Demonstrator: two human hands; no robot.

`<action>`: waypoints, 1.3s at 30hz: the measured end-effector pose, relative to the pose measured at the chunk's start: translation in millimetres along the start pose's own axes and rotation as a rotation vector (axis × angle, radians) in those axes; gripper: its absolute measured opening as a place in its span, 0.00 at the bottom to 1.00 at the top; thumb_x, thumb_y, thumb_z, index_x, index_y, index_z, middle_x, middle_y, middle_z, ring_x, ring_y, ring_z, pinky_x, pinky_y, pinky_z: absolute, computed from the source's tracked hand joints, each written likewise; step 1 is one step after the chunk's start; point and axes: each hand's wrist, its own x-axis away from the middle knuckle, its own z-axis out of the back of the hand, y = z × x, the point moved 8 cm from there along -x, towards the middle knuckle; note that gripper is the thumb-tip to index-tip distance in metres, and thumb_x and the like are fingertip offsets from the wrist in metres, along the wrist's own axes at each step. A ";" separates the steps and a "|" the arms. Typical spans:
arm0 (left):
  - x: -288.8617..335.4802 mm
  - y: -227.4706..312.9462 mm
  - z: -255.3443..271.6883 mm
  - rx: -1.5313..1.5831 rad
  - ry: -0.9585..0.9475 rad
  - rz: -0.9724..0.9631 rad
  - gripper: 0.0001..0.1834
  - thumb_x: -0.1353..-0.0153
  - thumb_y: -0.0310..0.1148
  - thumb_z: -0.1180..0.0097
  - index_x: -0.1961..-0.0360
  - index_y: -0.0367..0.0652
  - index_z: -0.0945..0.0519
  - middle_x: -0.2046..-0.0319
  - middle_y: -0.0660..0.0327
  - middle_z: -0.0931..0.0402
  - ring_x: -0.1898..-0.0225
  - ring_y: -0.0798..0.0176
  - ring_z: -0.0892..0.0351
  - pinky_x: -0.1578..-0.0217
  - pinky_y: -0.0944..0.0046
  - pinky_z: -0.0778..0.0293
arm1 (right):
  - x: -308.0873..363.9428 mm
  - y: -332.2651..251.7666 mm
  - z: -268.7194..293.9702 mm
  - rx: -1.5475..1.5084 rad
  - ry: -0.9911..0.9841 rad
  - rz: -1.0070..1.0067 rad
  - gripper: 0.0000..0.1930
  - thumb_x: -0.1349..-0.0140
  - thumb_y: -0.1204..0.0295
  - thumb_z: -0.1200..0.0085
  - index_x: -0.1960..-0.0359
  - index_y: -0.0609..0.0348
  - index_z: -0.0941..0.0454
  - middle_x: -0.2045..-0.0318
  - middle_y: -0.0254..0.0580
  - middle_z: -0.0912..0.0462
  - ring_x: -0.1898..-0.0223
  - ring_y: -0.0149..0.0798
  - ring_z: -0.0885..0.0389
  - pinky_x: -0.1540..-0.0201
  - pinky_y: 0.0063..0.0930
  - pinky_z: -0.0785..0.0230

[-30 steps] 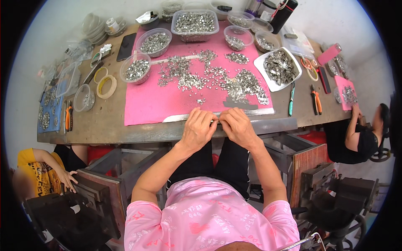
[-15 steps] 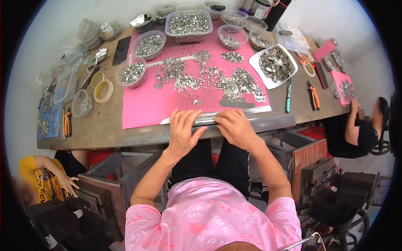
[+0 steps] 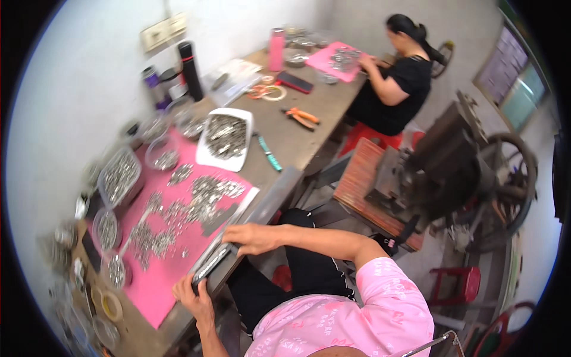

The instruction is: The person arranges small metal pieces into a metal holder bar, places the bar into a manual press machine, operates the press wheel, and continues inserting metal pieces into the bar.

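A long, narrow dark bar with a shiny silver top point(image 3: 212, 265) lies along the near edge of the pink mat point(image 3: 151, 300), by the table's front edge. My left hand point(image 3: 196, 300) grips its lower left end, thumb on one side and fingers on the other. Around its upper right end the fingers of my right hand point(image 3: 253, 238) are closed, bent over the top. Whether small pieces sit under those fingertips is hidden. Loose small silver metal pieces point(image 3: 205, 199) lie in piles on the mat beyond my hands, beside a flat grey strip point(image 3: 220, 220).
A white dish point(image 3: 251, 140) and clear tubs point(image 3: 138, 187) of metal pieces stand beyond the mat. Right of it lie a teal-handled tool point(image 3: 270, 157) and orange-handled pliers point(image 3: 306, 116). A co-worker in black point(image 3: 410, 89) sits at the far end, near a dark wheeled machine point(image 3: 440, 172).
The view has swung to the right, bringing the co-worker and machine into fuller sight. Both hands remain at the bar; my left hand now wraps its end, with the dark side showing.
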 end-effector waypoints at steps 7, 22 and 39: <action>-63.7 100.8 -44.6 0.213 -0.075 -0.200 0.17 0.45 0.22 0.34 0.53 0.37 0.21 0.55 0.51 0.23 0.49 0.47 0.26 0.43 0.51 0.34 | 85.6 -40.2 94.2 0.114 0.243 -0.190 0.25 0.41 0.73 0.32 0.43 0.62 0.27 0.57 0.46 0.26 0.59 0.46 0.19 0.55 0.36 0.24; -45.9 443.8 -388.1 1.177 -0.981 -0.275 0.20 0.29 0.25 0.51 0.37 0.37 0.23 0.49 0.57 0.18 0.47 0.66 0.22 0.44 0.68 0.29 | 409.6 -132.5 196.7 0.674 1.111 -0.885 0.21 0.52 0.70 0.25 0.64 0.61 0.26 0.67 0.39 0.27 0.70 0.34 0.26 0.66 0.30 0.30; -10.7 470.1 -386.4 1.204 -1.258 -0.336 0.30 0.23 0.39 0.56 0.26 0.34 0.38 0.25 0.47 0.41 0.23 0.52 0.44 0.26 0.60 0.51 | 433.5 -347.4 150.5 1.910 1.577 -0.467 0.07 0.35 0.82 0.46 0.56 0.67 0.24 0.56 0.51 0.18 0.57 0.44 0.19 0.49 0.38 0.26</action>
